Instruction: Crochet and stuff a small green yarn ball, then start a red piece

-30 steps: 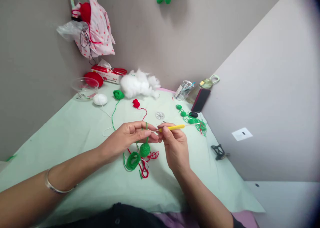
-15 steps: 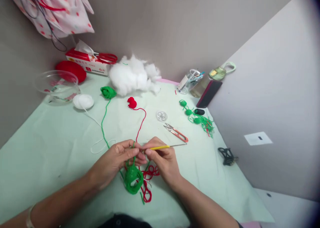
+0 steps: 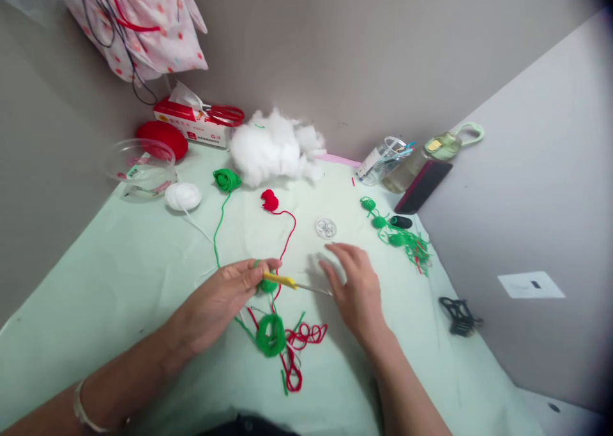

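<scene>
My left hand (image 3: 225, 292) pinches a yellow-handled crochet hook (image 3: 280, 279) together with a small green crocheted piece (image 3: 269, 286) hanging under its fingers. Green yarn loops round a finger of that hand. To the right, my right hand (image 3: 354, 286) is open, thumb and fingers apart, above the spot where the orange thread snips lay; it now covers nearly all of them. On the cloth below sit a wound ring of green yarn (image 3: 271, 335) and loose red yarn loops (image 3: 306, 337). A green yarn ball (image 3: 227, 180) and a small red crocheted piece (image 3: 270, 200) lie farther back.
White stuffing (image 3: 272, 149), a tissue box (image 3: 204, 129) with red scissors (image 3: 225, 115), a white yarn ball (image 3: 183, 196) and a clear bowl (image 3: 143, 171) stand behind. Rightward are a ring dish (image 3: 326, 228), green crocheted pieces (image 3: 395, 239), a phone (image 3: 424, 187), a bottle (image 3: 407, 171) and a black claw clip (image 3: 460, 316).
My right hand has let go of the crochet hook and moved right over the snips. The hook is now in my left hand. The view has shifted slightly left.
</scene>
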`<state>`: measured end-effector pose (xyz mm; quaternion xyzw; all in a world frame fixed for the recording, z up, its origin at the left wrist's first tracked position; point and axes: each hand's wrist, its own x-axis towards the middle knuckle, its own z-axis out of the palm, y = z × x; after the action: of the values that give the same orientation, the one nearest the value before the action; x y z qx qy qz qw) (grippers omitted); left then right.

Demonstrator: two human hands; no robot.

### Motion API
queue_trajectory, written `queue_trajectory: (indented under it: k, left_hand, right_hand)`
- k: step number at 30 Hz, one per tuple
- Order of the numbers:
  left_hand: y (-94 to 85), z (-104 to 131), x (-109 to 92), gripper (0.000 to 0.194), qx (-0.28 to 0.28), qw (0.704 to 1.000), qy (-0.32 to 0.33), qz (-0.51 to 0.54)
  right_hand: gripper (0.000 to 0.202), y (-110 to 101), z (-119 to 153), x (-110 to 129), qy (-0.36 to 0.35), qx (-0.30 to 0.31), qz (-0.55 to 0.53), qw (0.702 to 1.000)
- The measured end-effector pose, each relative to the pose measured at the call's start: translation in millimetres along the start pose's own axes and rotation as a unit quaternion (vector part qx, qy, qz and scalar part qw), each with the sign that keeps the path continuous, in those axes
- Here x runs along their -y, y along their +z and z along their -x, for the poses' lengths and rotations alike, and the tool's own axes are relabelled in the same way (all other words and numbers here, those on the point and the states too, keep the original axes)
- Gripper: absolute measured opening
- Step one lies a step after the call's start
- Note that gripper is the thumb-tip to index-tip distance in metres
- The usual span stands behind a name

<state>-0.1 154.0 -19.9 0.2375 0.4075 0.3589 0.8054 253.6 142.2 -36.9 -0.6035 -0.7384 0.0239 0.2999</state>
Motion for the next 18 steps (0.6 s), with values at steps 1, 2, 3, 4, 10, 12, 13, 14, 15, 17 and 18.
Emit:
queue_trajectory:
  k: [1, 2, 3, 4, 10, 12, 13, 14, 15, 17, 18]
  left_hand:
    - [-2.4, 1.8, -4.6, 0.02, 0.031, 0.999, 0.013, 0.002]
    - [-4.8, 3.7, -8.5, 0.019, 0.064, 0.997, 0.033, 0.008]
    - [-7.2, 5.4, -11.5, 0.015, 0.094, 0.994, 0.05, 0.013]
    - [-9.4, 7.1, -13.6, 0.014, 0.124, 0.99, 0.071, 0.021]
    - [-13.7, 12.8, -14.0, 0.013, 0.255, 0.957, 0.135, 0.024]
    - [-11.4, 14.3, -13.7, 0.015, 0.27, 0.951, 0.149, 0.022]
    - [-10.0, 15.3, -13.8, 0.016, 0.273, 0.949, 0.156, 0.024]
    - [-8.6, 16.5, -14.2, 0.017, 0.275, 0.947, 0.162, 0.025]
    - [-7.2, 17.9, -14.7, 0.019, 0.278, 0.945, 0.168, 0.025]
    - [-5.0, 21.0, -16.1, 0.024, 0.287, 0.94, 0.183, 0.019]
    - [-4.1, 22.5, -16.7, 0.026, 0.291, 0.937, 0.19, 0.014]
  right_hand:
    - [0.029, -3.3, -1.5, -9.6, 0.03, -0.006, 0.056, 0.998]
    - [0.032, -6.5, -2.9, -17.9, 0.066, 0.005, 0.102, 0.993]
    - [0.034, -9.4, -4.1, -24.5, 0.107, 0.036, 0.14, 0.984]
    - [0.03, -11.8, -4.9, -29.2, 0.142, 0.078, 0.161, 0.973]
    - [0.022, -17.7, -7.9, -31.3, 0.187, 0.135, 0.096, 0.968]
    - [0.027, -21.1, -9.0, -26.9, 0.188, 0.128, 0.051, 0.972]
    - [0.03, -23.7, -9.2, -23.5, 0.185, 0.131, 0.021, 0.974]
    - [0.032, -26.7, -8.9, -18.8, 0.178, 0.14, -0.012, 0.974]
    - [0.035, -29.9, -8.1, -12.9, 0.167, 0.153, -0.044, 0.973]
    - [0.04, -35.6, -4.8, 2.0, 0.132, 0.195, -0.118, 0.965]
    - [0.042, -37.4, -2.5, 10.5, 0.108, 0.222, -0.163, 0.955]
